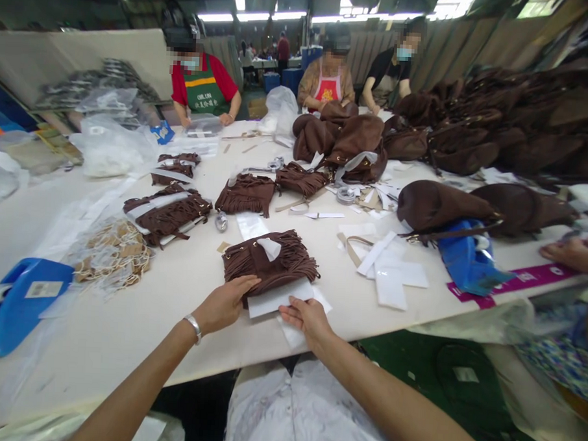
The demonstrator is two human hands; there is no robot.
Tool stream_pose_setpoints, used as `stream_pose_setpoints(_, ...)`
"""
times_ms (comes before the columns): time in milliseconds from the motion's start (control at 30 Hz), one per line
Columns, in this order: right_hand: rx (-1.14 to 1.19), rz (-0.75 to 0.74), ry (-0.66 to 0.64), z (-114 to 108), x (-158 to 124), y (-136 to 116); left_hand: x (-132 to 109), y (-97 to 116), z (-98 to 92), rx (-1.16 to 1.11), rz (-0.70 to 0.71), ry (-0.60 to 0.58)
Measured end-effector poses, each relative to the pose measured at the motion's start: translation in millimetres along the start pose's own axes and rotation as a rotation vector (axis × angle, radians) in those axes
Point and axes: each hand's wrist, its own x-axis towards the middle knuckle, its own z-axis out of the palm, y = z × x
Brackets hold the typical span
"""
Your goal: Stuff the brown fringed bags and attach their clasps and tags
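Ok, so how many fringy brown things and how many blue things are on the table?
Fringed brown pieces: 5 (the far left one may be a stack)
Blue things: 3 (tape dispenser, bag, small item)
Total: 8

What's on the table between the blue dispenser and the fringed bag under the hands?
In the head view, a heap of tan tags in clear plastic lies between blue dispenser and fringed bag.
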Motion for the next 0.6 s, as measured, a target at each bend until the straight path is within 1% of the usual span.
stream_pose_setpoints(67, 0.006, -0.012, 0.023, 0.2, 2.0, 1.3, 8.5, 16.1, -0.9, 0.066, 0.012, 0.047)
stream_pose_setpoints(100, 0.008, -0.016, 0.033, 0.2, 2.8, 1.8, 13.2, 23.5, 1.7, 0.084, 0.017, 0.075)
stream_pose_setpoints(200, 0.011, -0.031, 0.055, -0.7, 4.4, 2.7, 24.5, 37.1, 19.8, 0.081, 0.037, 0.099)
stream_pose_setpoints(300, 0.018, -0.041, 0.066, -3.2, 5.3, 2.6, 27.3, 36.3, 40.4, 0.072, 0.036, 0.118)
stream_pose_setpoints(367, 0.025, -0.041, 0.068, -4.9, 6.0, 1.9, 25.6, 33.1, 48.2, 0.077, 0.023, 0.164)
stream_pose_setpoints(467, 0.029, -0.037, 0.067, -5.5, 7.2, 0.5, 22.0, 32.1, 51.9, 0.111, 0.017, 0.193)
stream_pose_setpoints(600, 0.016, -0.035, 0.079, -1.1, 10.7, 0.9, 17.4, 37.0, 56.2, 0.186, 0.046, 0.149)
